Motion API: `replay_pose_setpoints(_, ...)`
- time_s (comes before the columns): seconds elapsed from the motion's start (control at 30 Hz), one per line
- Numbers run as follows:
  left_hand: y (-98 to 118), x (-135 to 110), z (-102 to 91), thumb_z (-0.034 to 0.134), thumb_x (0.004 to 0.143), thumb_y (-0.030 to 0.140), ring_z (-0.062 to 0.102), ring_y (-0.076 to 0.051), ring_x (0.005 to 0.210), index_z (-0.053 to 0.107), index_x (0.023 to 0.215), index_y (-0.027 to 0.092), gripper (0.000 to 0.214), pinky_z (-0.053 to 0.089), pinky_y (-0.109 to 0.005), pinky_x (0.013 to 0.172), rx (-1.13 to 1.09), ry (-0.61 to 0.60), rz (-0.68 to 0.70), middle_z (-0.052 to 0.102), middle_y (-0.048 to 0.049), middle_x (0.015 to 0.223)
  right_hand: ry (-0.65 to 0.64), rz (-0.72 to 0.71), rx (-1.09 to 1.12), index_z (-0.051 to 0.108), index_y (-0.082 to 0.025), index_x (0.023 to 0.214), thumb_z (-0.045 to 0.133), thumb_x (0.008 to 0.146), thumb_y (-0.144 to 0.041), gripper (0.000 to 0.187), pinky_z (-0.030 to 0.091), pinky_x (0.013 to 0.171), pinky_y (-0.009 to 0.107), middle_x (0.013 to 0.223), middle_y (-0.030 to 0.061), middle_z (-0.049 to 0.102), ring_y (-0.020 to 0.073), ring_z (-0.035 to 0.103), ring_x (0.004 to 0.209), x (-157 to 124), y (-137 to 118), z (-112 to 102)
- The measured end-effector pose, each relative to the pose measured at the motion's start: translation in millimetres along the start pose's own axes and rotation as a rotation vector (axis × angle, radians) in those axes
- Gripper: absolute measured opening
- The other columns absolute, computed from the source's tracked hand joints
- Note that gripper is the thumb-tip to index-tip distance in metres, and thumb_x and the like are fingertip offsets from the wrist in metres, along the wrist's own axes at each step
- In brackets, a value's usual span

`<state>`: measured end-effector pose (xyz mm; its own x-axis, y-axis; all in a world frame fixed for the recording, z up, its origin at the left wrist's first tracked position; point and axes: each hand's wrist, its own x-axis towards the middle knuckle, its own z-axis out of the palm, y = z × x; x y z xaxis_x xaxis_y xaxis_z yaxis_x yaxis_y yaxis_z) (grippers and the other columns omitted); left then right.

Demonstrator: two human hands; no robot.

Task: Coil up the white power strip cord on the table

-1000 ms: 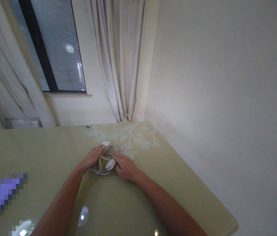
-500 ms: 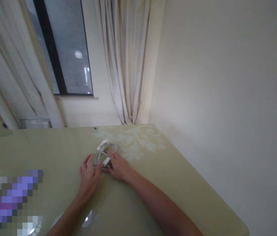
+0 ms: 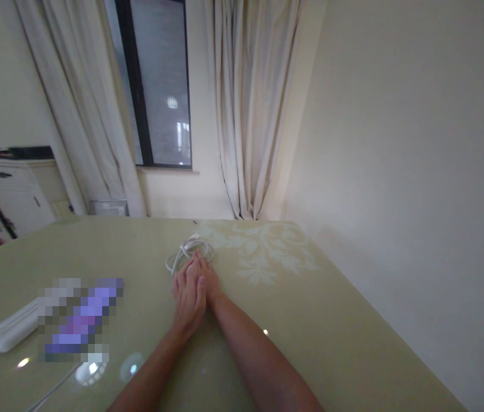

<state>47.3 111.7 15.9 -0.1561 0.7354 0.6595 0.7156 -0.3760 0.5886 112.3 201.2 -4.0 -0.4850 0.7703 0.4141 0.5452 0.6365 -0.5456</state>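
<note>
A coiled white cable point(image 3: 186, 252) lies on the glossy green table point(image 3: 310, 320), just beyond my hands. My left hand point(image 3: 188, 294) lies flat with its fingers stretched toward the coil, fingertips at its near edge. It covers most of my right hand point(image 3: 211, 280), which rests on the table right beside it and reaches the coil's near right side. The cable's plug is hidden under my hands, and I cannot tell whether my right hand grips anything.
A white power strip point(image 3: 8, 335) lies at the table's left, next to a blurred patch point(image 3: 79, 320). Curtains point(image 3: 250, 114) and a window point(image 3: 160, 86) stand behind the table, a white cabinet point(image 3: 2, 194) at far left, and a bare wall point(image 3: 396, 143) on the right.
My left hand slid from the coil's left side over onto my right hand. The view swung left, and the power strip and cabinet came into sight.
</note>
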Motion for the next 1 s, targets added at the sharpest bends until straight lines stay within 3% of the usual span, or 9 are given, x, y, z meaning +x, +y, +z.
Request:
replay_pose_setpoints(0.17, -9.9, 0.3, 2.1, 0.034, 0.106, 0.037, 0.045, -0.03, 0.14, 0.047, 0.15, 0.018, 0.049, 0.028, -0.055, 0.122, 0.042, 0.055, 0.026, 0.054, -0.0166, 0.147, 0.032, 0.044, 0.09, 0.014, -0.008, 0.165, 0.056, 0.097, -0.024, 0.082, 0.025, 0.129, 0.051, 0.173, 0.022, 0.015, 0.0289, 0.015, 0.161, -32.0, 0.2, -20.0)
replay_pose_setpoints(0.27, -16.0, -1.3, 0.6, 0.036, 0.106, 0.038, 0.049, -0.031, 0.137, 0.049, 0.146, 0.015, 0.049, 0.033, -0.053, 0.119, 0.109, 0.074, 0.041, 0.057, -0.0181, 0.142, 0.013, 0.026, 0.163, 0.019, -0.014, 0.165, 0.071, 0.085, -0.022, 0.096, 0.027, 0.128, 0.049, 0.17, 0.0208, 0.023, 0.03, 0.023, 0.159, -75.8, -1.1, -47.8)
replay_pose_setpoints(0.33, -20.3, -2.6, -0.9, 0.038, 0.104, 0.036, 0.051, -0.032, 0.135, 0.053, 0.143, 0.014, 0.047, 0.034, -0.053, 0.119, 0.197, 0.046, 0.053, 0.059, -0.0187, 0.14, -0.002, 0.048, 0.17, 0.031, -0.018, 0.161, 0.073, 0.082, -0.018, 0.09, 0.033, 0.125, 0.047, 0.162, 0.0179, 0.04, 0.029, 0.039, 0.151, -111.8, -3.3, -71.2)
replay_pose_setpoints(0.4, -25.4, -2.4, -1.7, 0.042, 0.102, 0.034, 0.052, -0.033, 0.134, 0.056, 0.141, 0.014, 0.047, 0.028, -0.055, 0.122, 0.312, -0.024, 0.102, 0.062, -0.0182, 0.14, -0.032, 0.066, 0.128, 0.045, -0.02, 0.153, 0.068, 0.086, -0.018, 0.07, 0.042, 0.117, 0.043, 0.147, 0.0151, 0.058, 0.0268, 0.055, 0.136, -147.1, -6.5, -94.0)
replay_pose_setpoints(0.53, -33.9, 10.1, 0.7, 0.053, 0.096, 0.036, 0.049, -0.036, 0.141, 0.062, 0.142, 0.021, 0.049, 0.014, -0.058, 0.127, 0.511, -0.203, 0.217, 0.059, -0.0161, 0.149, -0.035, 0.064, 0.012, 0.058, -0.02, 0.139, 0.062, 0.092, -0.019, 0.048, 0.051, 0.103, 0.04, 0.123, 0.0124, 0.069, 0.0246, 0.065, 0.113, -190.7, -10.7, -121.5)
replay_pose_setpoints(0.63, -32.9, 27.2, 1.6, 0.055, 0.096, 0.045, 0.056, -0.042, 0.131, 0.063, 0.142, 0.024, 0.051, 0.034, -0.067, 0.114, 0.639, -0.316, 0.114, 0.05, -0.0169, 0.158, 0.048, 0.081, 0.052, 0.058, -0.02, 0.136, 0.062, 0.09, -0.016, 0.046, 0.052, 0.098, 0.036, 0.119, 0.0105, 0.069, 0.0213, 0.065, 0.105, -193.1, -8.3, -123.1)
replay_pose_setpoints(0.73, -31.2, 41.4, -4.9, 0.048, 0.101, 0.043, 0.066, -0.042, 0.113, 0.064, 0.142, 0.027, 0.047, 0.05, -0.068, 0.094, 0.717, -0.437, 0.063, 0.047, -0.0175, 0.159, 0.096, 0.141, 0.1, 0.06, -0.019, 0.133, 0.064, 0.088, -0.015, 0.045, 0.052, 0.093, 0.034, 0.117, 0.01, 0.068, 0.0197, 0.066, 0.099, -186.2, -3.6, -119.9)
replay_pose_setpoints(0.87, -51.4, 49.6, -27.5, 0.041, 0.102, 0.027, 0.065, -0.042, 0.111, 0.067, 0.138, 0.026, 0.045, 0.052, -0.07, 0.088, 0.793, -0.469, 0.058, 0.053, -0.019, 0.153, 0.105, 0.189, 0.16, 0.061, -0.018, 0.132, 0.065, 0.088, -0.016, 0.044, 0.053, 0.09, 0.032, 0.113, 0.0091, 0.069, 0.0181, 0.066, 0.093, -185.1, 1.1, -120.6)
replay_pose_setpoints(1.0, -81.8, 46.6, -48.6, 0.045, 0.1, 0.026, 0.061, -0.041, 0.119, 0.07, 0.133, 0.025, 0.041, 0.051, -0.068, 0.093, 0.803, -0.41, 0.03, 0.057, -0.0164, 0.15, 0.106, 0.187, 0.163, 0.061, -0.018, 0.131, 0.065, 0.088, -0.016, 0.043, 0.052, 0.089, 0.032, 0.112, 0.0086, 0.069, 0.0178, 0.065, 0.093, -184.2, 2.4, -121.4)
